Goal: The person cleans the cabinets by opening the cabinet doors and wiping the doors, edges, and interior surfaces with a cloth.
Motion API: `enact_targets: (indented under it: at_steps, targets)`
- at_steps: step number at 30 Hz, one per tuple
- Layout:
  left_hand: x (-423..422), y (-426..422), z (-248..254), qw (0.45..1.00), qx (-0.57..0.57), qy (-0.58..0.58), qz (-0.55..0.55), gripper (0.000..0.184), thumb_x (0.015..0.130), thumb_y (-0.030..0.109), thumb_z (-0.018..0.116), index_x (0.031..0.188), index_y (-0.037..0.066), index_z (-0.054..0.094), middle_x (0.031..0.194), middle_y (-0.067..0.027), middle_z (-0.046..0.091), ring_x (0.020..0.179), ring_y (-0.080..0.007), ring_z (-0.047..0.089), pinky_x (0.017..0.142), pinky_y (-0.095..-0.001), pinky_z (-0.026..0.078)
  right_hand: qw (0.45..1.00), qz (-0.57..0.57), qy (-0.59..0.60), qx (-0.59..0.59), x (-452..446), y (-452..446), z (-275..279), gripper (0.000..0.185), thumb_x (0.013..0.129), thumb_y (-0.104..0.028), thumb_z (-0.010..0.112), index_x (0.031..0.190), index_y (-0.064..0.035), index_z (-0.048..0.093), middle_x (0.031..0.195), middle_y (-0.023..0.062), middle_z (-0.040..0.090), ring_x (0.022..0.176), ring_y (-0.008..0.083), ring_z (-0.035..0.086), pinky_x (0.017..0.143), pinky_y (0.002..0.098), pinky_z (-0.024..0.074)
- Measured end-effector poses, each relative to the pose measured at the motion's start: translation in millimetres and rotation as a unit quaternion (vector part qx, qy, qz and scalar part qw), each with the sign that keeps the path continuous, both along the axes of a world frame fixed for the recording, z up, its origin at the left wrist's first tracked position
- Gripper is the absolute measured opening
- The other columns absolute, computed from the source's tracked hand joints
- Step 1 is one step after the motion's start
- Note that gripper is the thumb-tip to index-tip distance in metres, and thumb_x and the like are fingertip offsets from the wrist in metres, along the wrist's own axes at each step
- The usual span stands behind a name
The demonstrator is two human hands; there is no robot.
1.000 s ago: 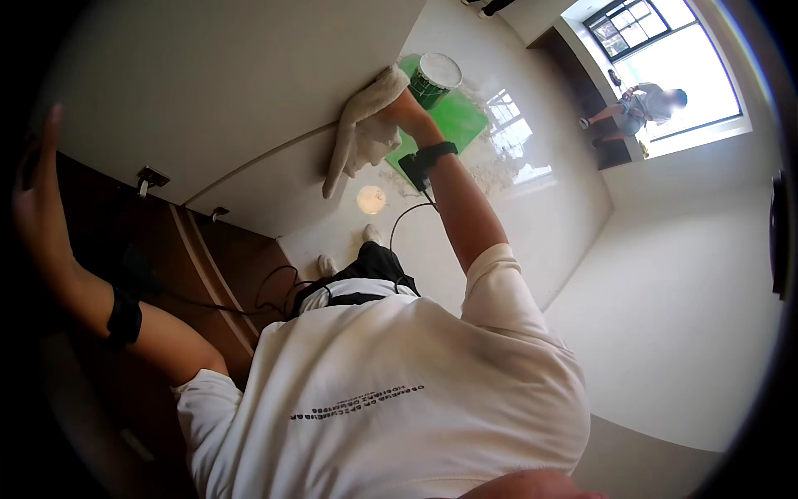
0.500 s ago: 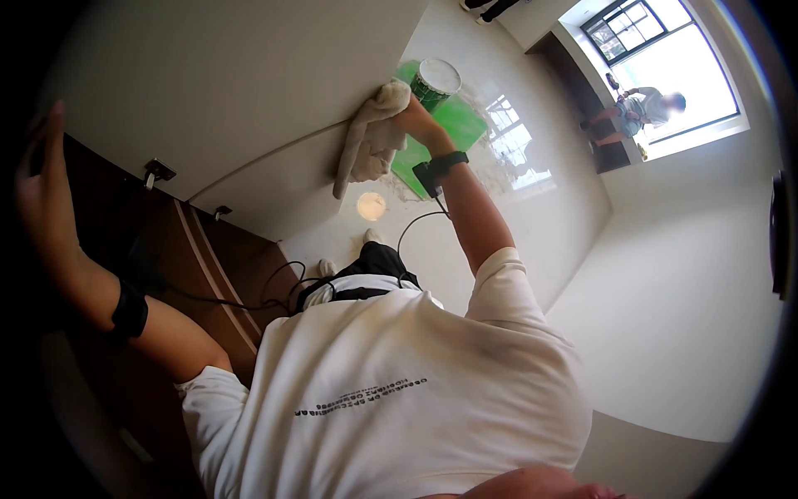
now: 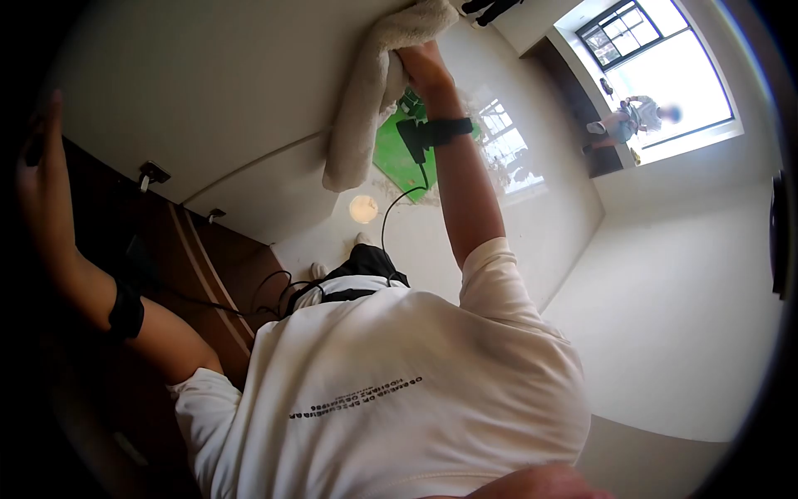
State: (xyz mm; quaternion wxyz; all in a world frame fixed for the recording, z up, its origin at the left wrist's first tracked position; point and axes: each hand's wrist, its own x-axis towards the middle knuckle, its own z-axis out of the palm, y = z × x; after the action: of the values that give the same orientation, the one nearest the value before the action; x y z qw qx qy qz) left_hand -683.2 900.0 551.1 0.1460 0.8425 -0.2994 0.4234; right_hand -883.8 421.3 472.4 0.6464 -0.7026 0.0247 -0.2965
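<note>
My right hand (image 3: 422, 66) presses a thick, fluffy off-white cloth (image 3: 353, 137) against a pale cabinet door (image 3: 224, 75). Its fingers are partly hidden by the cloth, which drapes down over the door's edge. At the far left, my left hand (image 3: 48, 179) is up beside the door's other end, fingers stretched out; part of it is lost in shadow. Black bands with a cable circle both my forearms.
Two hinges (image 3: 152, 175) join the door to a dark brown cabinet (image 3: 237, 241). A green sheet (image 3: 403, 158) lies on the glossy floor, with a green bucket (image 3: 411, 104) mostly hidden behind my arm. Another person (image 3: 640, 115) sits by the window.
My right hand has moved upward along the door with the cloth, which now hangs longer. The bucket has become mostly covered. My left hand stays nearly in place.
</note>
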Motion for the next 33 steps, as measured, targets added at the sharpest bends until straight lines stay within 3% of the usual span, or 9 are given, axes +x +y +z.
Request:
enact_targets:
  at_steps: [2, 8, 13, 15, 17, 21, 23, 26, 33]
  targets:
    - [-2, 0, 4, 0.999, -0.007, 0.036, -0.023, 0.05, 0.106, 0.022, 0.046, 0.153, 0.01, 0.035, 0.145, -0.0059, 0.051, 0.129, -0.0164, 0.052, 0.109, -0.0295, 0.043, 0.998, -0.021, 0.04, 0.044, -9, 10, -26, 0.051, 0.083, -0.012, 0.075, 0.128, -0.0002, 0.055, 0.119, 0.0096, 0.064, 0.107, 0.0181, 0.061, 0.092, 0.0336, 0.0517]
    - [-9, -5, 10, 0.995, -0.034, 0.067, -0.058, 0.047, 0.106, 0.023, 0.047, 0.15, 0.009, 0.04, 0.142, -0.0061, 0.053, 0.128, -0.0171, 0.053, 0.107, -0.0298, 0.043, 0.974, -0.061, 0.169, -0.136, -25, 18, -111, 0.066, 0.08, -0.017, 0.079, 0.138, -0.0049, 0.049, 0.133, 0.0091, 0.059, 0.12, 0.02, 0.055, 0.103, 0.0359, 0.0449]
    - [-16, -9, 14, 0.992, -0.055, 0.1, -0.054, 0.045, 0.106, 0.023, 0.048, 0.148, 0.009, 0.044, 0.138, -0.0065, 0.056, 0.126, -0.0174, 0.054, 0.107, -0.03, 0.043, 0.965, -0.05, 0.186, -0.179, -23, 1, -236, 0.073, 0.077, -0.021, 0.082, 0.14, -0.0075, 0.048, 0.139, 0.0103, 0.056, 0.127, 0.0221, 0.052, 0.107, 0.0356, 0.0419]
    - [-20, -11, 19, 0.989, -0.066, 0.128, -0.035, 0.044, 0.105, 0.023, 0.048, 0.147, 0.008, 0.046, 0.136, -0.0066, 0.057, 0.125, -0.0176, 0.054, 0.107, -0.0301, 0.043, 0.972, -0.035, 0.173, -0.157, -22, 3, -248, 0.074, 0.076, -0.022, 0.083, 0.14, -0.0074, 0.048, 0.139, 0.011, 0.056, 0.128, 0.0233, 0.052, 0.107, 0.0358, 0.0418]
    - [-21, -9, 23, 0.991, -0.045, 0.127, -0.017, 0.043, 0.105, 0.022, 0.049, 0.146, 0.009, 0.048, 0.135, -0.0073, 0.057, 0.125, -0.0177, 0.054, 0.107, -0.0307, 0.042, 0.984, -0.019, 0.154, -0.083, -31, 14, -247, 0.073, 0.076, -0.023, 0.084, 0.138, -0.0068, 0.05, 0.138, 0.0119, 0.057, 0.127, 0.0246, 0.053, 0.106, 0.0362, 0.0426]
    - [-6, 1, 11, 0.996, 0.004, 0.06, -0.062, 0.043, 0.103, 0.018, 0.052, 0.146, 0.014, 0.049, 0.135, -0.0084, 0.056, 0.126, -0.0186, 0.052, 0.109, -0.0332, 0.04, 0.974, -0.054, 0.206, -0.08, -32, 10, -234, 0.065, 0.077, -0.02, 0.082, 0.134, -0.0061, 0.054, 0.131, 0.0101, 0.061, 0.122, 0.0225, 0.057, 0.104, 0.0368, 0.0447]
    - [-7, -2, 8, 0.993, -0.026, 0.06, -0.094, 0.044, 0.103, 0.017, 0.051, 0.147, 0.016, 0.049, 0.135, -0.0077, 0.055, 0.126, -0.0194, 0.051, 0.109, -0.0345, 0.04, 0.97, -0.063, 0.198, -0.128, -29, 8, -201, 0.061, 0.078, -0.018, 0.082, 0.132, -0.0051, 0.056, 0.127, 0.0088, 0.064, 0.117, 0.02, 0.059, 0.102, 0.0364, 0.0465]
    - [-10, -8, 9, 0.991, -0.064, 0.072, -0.094, 0.043, 0.104, 0.018, 0.048, 0.147, 0.016, 0.048, 0.137, -0.0063, 0.055, 0.125, -0.0204, 0.051, 0.11, -0.0359, 0.04, 0.982, 0.024, 0.175, -0.063, -26, 0, -149, 0.058, 0.079, -0.014, 0.08, 0.131, -0.0034, 0.056, 0.123, 0.0078, 0.066, 0.112, 0.017, 0.061, 0.098, 0.0345, 0.0487]
    - [-10, -16, 5, 0.988, -0.029, -0.009, -0.153, 0.041, 0.106, 0.021, 0.044, 0.146, 0.014, 0.05, 0.134, -0.006, 0.059, 0.12, -0.0221, 0.055, 0.108, -0.0361, 0.042, 0.997, -0.06, -0.021, -0.034, -26, 9, -25, 0.049, 0.078, -0.007, 0.077, 0.124, -0.0002, 0.059, 0.119, 0.0098, 0.067, 0.108, 0.0156, 0.062, 0.094, 0.0318, 0.0502]
